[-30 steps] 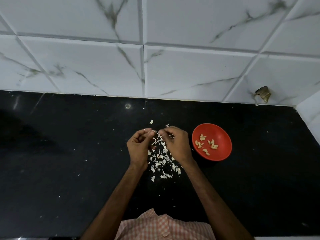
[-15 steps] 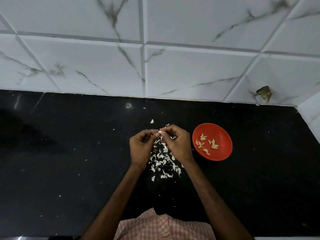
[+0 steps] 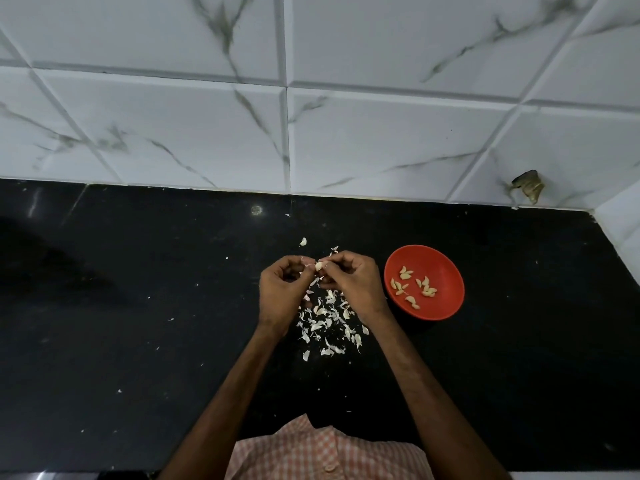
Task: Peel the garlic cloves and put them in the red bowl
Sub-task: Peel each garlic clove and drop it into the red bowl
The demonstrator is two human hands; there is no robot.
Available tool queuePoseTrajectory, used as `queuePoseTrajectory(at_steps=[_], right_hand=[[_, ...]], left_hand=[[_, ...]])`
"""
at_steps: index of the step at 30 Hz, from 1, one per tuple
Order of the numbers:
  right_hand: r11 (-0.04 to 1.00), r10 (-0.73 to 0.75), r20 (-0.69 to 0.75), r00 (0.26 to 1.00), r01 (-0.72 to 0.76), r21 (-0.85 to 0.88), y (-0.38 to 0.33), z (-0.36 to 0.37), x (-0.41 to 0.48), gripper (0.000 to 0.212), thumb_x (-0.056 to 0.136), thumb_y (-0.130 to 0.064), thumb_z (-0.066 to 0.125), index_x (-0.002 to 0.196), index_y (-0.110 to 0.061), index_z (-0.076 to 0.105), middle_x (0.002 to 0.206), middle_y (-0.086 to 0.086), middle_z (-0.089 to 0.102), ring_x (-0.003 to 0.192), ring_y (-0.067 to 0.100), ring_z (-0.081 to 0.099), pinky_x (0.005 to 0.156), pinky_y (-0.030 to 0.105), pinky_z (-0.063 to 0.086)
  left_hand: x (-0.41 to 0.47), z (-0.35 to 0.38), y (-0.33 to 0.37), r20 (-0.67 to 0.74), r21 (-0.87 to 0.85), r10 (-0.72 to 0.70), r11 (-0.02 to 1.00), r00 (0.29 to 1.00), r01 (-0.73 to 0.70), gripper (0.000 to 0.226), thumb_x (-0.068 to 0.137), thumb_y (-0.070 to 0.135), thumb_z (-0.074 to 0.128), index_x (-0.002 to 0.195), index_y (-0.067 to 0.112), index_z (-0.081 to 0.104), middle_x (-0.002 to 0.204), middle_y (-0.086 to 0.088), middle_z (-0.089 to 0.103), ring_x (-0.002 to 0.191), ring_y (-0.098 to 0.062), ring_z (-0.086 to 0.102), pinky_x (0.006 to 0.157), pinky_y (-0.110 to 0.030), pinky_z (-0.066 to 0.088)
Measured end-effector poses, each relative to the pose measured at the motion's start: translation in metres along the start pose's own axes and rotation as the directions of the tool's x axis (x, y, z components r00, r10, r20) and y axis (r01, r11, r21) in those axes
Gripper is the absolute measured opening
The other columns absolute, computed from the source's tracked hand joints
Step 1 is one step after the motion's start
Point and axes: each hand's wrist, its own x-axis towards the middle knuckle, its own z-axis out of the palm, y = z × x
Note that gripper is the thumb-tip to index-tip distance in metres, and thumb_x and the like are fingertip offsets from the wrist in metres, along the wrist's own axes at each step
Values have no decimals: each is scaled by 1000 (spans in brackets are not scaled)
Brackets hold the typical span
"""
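One red bowl [image 3: 446, 268] sits right of two hands, the left hand [image 3: 280, 292] and the right hand [image 3: 353, 285]. In it lie about eight peeled cloves [image 3: 412, 299]; some overlap, so the exact count is unclear. One garlic clove [image 3: 318, 266] is pinched between both hands. One pale piece [image 3: 303, 241] lies alone, farther off. The loose skins [image 3: 327, 323] on the surface [image 3: 138, 306] are too many to count.

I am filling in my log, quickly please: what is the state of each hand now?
Left hand: closed, fingertips pinching the garlic clove.
Right hand: closed, pinching the same garlic clove from the other side.
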Motion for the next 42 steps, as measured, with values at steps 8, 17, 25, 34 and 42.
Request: queuePoseTrajectory(at_steps=[8,17,25,34,42], right_hand=[[999,-17,-41,999,15,-49,5,2,-2,9,95,-8,69,95,-1,74,86,9,76,79,21,76,68,35,63],[987,-113,-42,993,108,-121,7,6,-3,11,96,-8,68,97,1,75,86,8,76,77,21,76,66,34,63],[999,-21,29,999,19,50,7,4,-3,14,97,-9,67,103,2,74,88,10,75,79,17,73,71,36,63],[957,97,36,995,-103,271,5,3,-5,13,98,-1,61,106,2,70,87,8,74,79,14,70,75,34,63],[975,73,-7,997,-70,212,6,2,-7,10,98,-2,62,100,-2,72,92,10,75,90,19,73,73,31,63]], left_hand=[[-1,0,-2,-22,186,83,979,996,-78,4,92,14,73,95,13,75,82,-2,75,75,-33,72,45,-37,57],[-3,9,0,-121,160,93,984,988,-73,4,88,0,71,91,2,73,71,0,73,54,-7,65,45,-27,54],[0,4,-1,-99,75,62,996,993,-55,2,90,2,71,92,3,72,78,-12,72,63,-22,67,47,-35,58],[5,-3,-12,5,156,134,979,991,-133,19,93,14,72,110,22,71,96,2,76,87,-21,74,56,-39,58],[6,-1,-15,7,280,253,928,967,-245,8,92,14,73,99,13,76,94,6,77,86,-11,73,75,-39,60]])
